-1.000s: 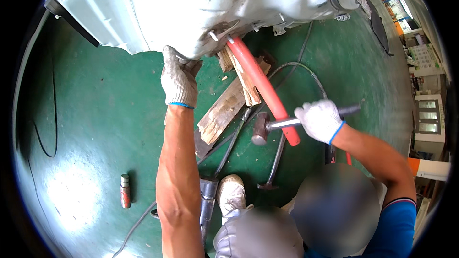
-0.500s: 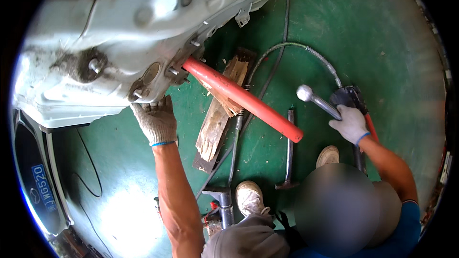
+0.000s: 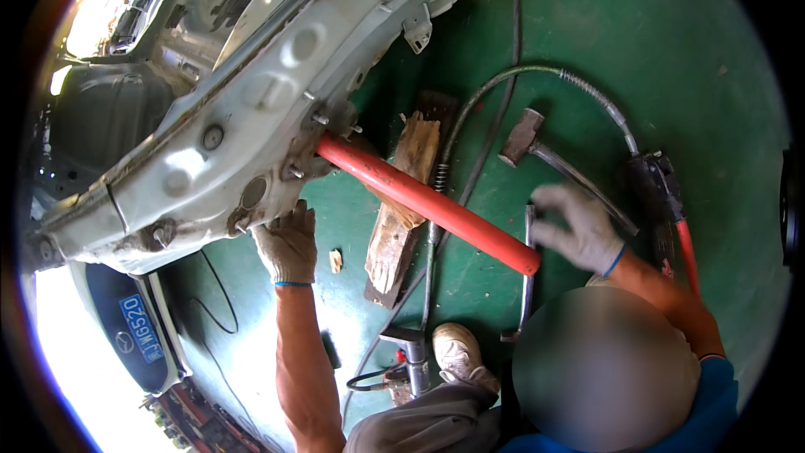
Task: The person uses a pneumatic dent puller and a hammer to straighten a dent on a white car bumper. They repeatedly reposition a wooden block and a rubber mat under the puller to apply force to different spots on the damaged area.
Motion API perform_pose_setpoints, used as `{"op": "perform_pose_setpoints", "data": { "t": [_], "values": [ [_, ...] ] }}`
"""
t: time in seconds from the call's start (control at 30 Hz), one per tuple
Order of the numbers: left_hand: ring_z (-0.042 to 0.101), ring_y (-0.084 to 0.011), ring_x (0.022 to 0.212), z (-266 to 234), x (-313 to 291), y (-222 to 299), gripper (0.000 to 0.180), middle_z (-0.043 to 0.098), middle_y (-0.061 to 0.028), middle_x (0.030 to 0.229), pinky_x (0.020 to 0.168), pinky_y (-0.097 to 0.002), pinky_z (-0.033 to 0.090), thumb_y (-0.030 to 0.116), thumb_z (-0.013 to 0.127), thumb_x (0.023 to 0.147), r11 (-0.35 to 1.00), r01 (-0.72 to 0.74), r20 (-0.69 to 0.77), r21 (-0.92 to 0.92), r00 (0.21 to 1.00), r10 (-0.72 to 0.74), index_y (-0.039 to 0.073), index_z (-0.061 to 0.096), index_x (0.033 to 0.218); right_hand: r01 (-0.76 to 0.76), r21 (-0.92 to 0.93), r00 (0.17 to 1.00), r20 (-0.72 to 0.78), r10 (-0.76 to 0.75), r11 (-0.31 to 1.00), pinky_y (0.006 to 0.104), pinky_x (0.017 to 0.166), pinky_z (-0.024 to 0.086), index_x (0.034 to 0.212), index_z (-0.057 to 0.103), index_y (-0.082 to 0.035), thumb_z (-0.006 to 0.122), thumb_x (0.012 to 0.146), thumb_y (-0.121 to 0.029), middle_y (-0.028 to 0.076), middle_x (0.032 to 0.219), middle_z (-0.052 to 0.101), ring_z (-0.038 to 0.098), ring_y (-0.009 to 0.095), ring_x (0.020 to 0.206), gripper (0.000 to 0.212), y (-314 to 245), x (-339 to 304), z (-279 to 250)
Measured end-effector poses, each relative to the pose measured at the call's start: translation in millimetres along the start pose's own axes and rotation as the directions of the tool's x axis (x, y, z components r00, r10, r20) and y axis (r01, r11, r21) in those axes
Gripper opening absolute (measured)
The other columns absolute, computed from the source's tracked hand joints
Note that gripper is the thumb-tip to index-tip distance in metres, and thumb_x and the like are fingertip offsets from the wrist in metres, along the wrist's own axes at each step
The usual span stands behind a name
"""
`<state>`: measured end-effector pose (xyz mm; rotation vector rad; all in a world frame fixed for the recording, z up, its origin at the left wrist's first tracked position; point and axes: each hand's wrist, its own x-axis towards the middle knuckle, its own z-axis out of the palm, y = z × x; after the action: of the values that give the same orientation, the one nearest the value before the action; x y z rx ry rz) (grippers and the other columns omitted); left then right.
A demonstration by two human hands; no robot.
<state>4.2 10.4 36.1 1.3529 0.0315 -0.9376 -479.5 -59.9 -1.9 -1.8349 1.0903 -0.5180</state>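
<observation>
A rectangular blue plate (image 3: 140, 329) is fixed to a dark vehicle panel (image 3: 105, 302) at lower left. It carries one slanted row of white characters, both letters and digits. A rounded silver emblem (image 3: 124, 341) stands beside it. Reddish marks on the black device (image 3: 667, 267) at right are illegible.

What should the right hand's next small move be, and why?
Probably bring the right hand to the red bar's near end and close around it. That hand looks open and empty beside this end, the bar's far end appears to meet the car body, and the left hand is at the body's lower edge.
</observation>
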Motion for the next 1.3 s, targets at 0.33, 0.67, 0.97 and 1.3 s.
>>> {"op": "perform_pose_setpoints", "data": {
  "t": [0.33, 0.67, 0.97, 1.3],
  "values": [
    [0.055, -0.0291, 0.112, 15, -5, -9, 0.069, 0.058, -0.0063, 0.132, 0.104, -0.0576, 0.046, 0.068, 0.045, 0.102, 0.998, -0.048, 0.020, 0.041, 0.999, 0.047, 0.013, 0.051, 0.143, -0.260, 0.241, 0.951, 0.228, 0.206, 0.935, 0.0434, 0.079, 0.060, 0.123, 0.064, -0.002, 0.080, 0.081, -0.030, 0.017, 0.092, 0.075, 0.075, 0.034, 0.084, 0.054, -36, -11, 64],
    [0.063, -0.0224, 0.086, 26, -3, -13, 0.051, 0.068, 0.0004, 0.102, 0.094, -0.0553, 0.053, 0.063, 0.049, 0.102, 0.998, -0.058, 0.017, 0.018, 0.998, 0.058, 0.017, 0.063, 0.119, -0.222, 0.160, 0.967, 0.159, 0.197, 0.962, 0.0477, 0.076, 0.058, 0.109, 0.071, -0.009, 0.075, 0.080, -0.034, 0.017, 0.089, 0.074, 0.072, 0.038, 0.082, 0.039, -20, 4, 55],
    [0.057, -0.0218, 0.086, 15, 6, -10, 0.056, 0.066, 0.0001, 0.106, 0.098, -0.0551, 0.051, 0.066, 0.046, 0.102, 0.998, -0.055, 0.009, -0.016, 0.998, 0.055, 0.017, 0.061, 0.124, -0.187, 0.008, 0.965, 0.189, 0.182, 0.982, 0.0518, 0.076, 0.057, 0.106, 0.068, -0.008, 0.073, 0.079, -0.035, 0.019, 0.084, 0.072, 0.071, 0.042, 0.082, 0.038, -32, 41, 60],
    [0.056, -0.0236, 0.087, 32, -5, -18, 0.058, 0.059, -0.0024, 0.101, 0.098, -0.0564, 0.053, 0.065, 0.051, 0.100, 0.996, -0.090, -0.042, 0.003, 0.995, 0.090, 0.011, 0.057, 0.120, -0.190, -0.082, 0.970, 0.136, 0.200, 0.978, 0.0549, 0.072, 0.056, 0.100, 0.064, -0.008, 0.072, 0.081, -0.037, 0.022, 0.080, 0.071, 0.070, 0.045, 0.077, 0.035, -65, 56, 76]
  ]
}}
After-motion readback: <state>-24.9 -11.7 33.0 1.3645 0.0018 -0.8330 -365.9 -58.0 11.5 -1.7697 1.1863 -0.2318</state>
